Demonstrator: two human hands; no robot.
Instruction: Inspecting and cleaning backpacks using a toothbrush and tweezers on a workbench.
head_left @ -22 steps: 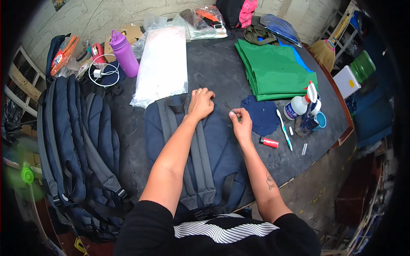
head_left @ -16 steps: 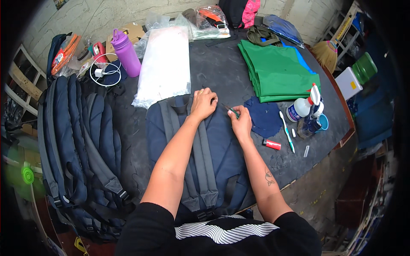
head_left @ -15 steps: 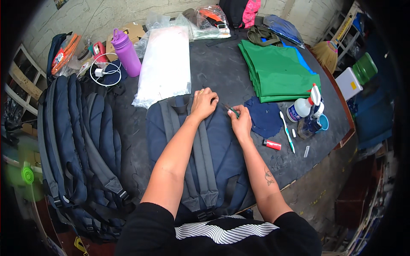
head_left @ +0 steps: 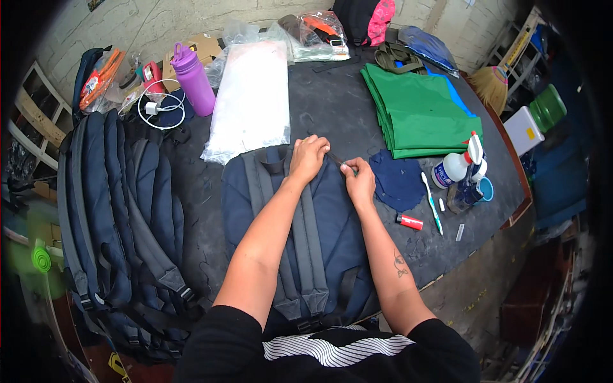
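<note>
A navy backpack (head_left: pixel 338 249) lies flat in front of me, its grey shoulder straps facing up and its top end away from me. My left hand (head_left: pixel 309 159) is closed at the far edge of the pack, thumb and fingers pinching the fabric there. Just to its right, my right hand (head_left: pixel 359 180) is closed round small thread snips (head_left: pixel 336 159). Their dark tip points toward the left fingertips; most of the handle is hidden in my fingers. Whether a thread lies between the hands is too fine to tell.
More navy backpacks (head_left: pixel 121 210) are stacked at left. Behind stand a purple bottle (head_left: pixel 193 83) and a plastic-wrapped white pack (head_left: pixel 249 96). Folded green fabric (head_left: pixel 421 115), a navy cloth scrap (head_left: pixel 396 180), a toothbrush (head_left: pixel 431 204), a red lighter (head_left: pixel 409 222) and a spray bottle (head_left: pixel 454 167) lie right.
The snips' tip has come nearer to my left fingertips, and their green handle is now mostly covered by my right fingers. My left hand keeps its pinch at the pack's edge.
</note>
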